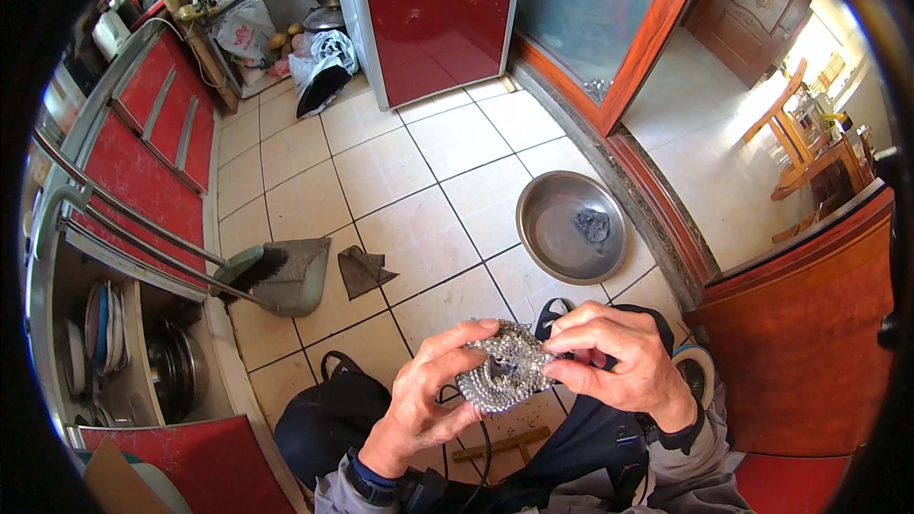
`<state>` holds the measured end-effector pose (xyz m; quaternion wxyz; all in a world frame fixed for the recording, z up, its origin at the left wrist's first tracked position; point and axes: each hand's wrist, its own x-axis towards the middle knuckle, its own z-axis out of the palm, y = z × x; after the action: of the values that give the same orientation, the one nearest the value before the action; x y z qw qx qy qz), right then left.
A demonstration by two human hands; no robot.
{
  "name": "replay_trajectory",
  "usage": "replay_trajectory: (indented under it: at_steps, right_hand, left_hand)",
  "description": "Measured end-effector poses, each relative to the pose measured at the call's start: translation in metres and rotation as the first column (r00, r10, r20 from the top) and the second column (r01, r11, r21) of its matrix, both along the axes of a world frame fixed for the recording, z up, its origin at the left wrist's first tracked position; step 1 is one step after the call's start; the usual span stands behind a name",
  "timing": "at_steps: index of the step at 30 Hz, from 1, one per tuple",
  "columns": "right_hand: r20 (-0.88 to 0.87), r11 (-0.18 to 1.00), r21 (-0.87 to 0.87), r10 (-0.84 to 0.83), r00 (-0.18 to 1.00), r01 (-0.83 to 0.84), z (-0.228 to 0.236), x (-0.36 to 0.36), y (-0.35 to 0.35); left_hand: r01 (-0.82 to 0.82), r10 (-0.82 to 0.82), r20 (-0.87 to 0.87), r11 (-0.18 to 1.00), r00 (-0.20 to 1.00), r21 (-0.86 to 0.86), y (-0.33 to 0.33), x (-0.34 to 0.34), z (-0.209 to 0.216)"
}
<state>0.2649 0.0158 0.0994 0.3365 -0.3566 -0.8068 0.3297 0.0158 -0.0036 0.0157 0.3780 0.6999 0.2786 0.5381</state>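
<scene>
Between my two hands, above my lap, is a shiny silver steel scourer (506, 371) with a coiled, loopy texture and a hollow at its middle. My left hand (430, 388) grips its left side, fingers over the top and thumb underneath. On the right edge, my right hand (614, 362) pinches it between thumb and fingers. Past my hands, a round metal basin (545, 252) stands on the floor with a little water. Inside the basin lies a dark grey crumpled clump (592, 225); its kind is unclear.
A grey dustpan (303, 278) with a dark brush (271, 262) stands left, beside a brown cloth (363, 272) on the tiles. The open cabinet (138, 362) holds plates and pots. A red refrigerator (433, 24) stands ahead; a wooden door frame (657, 33) and wooden panel (800, 333) flank my right.
</scene>
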Motion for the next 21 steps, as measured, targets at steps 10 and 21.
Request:
replay_trajectory:
  at_steps: [10,21]
  right_hand:
    - [-0.028,0.997,0.053,-0.046,0.999,0.047,-0.016,-0.024,0.006]
    - [0.048,0.997,-0.073,0.04,0.998,-0.037,-0.002,-0.014,0.007]
  left_hand:
    - [0.058,-0.072,-0.179,0.995,0.981,-0.078,-0.003,0.004,0.009]
    - [0.099,-0.11,-0.115,0.991,0.987,-0.094,-0.002,-0.002,0.004]
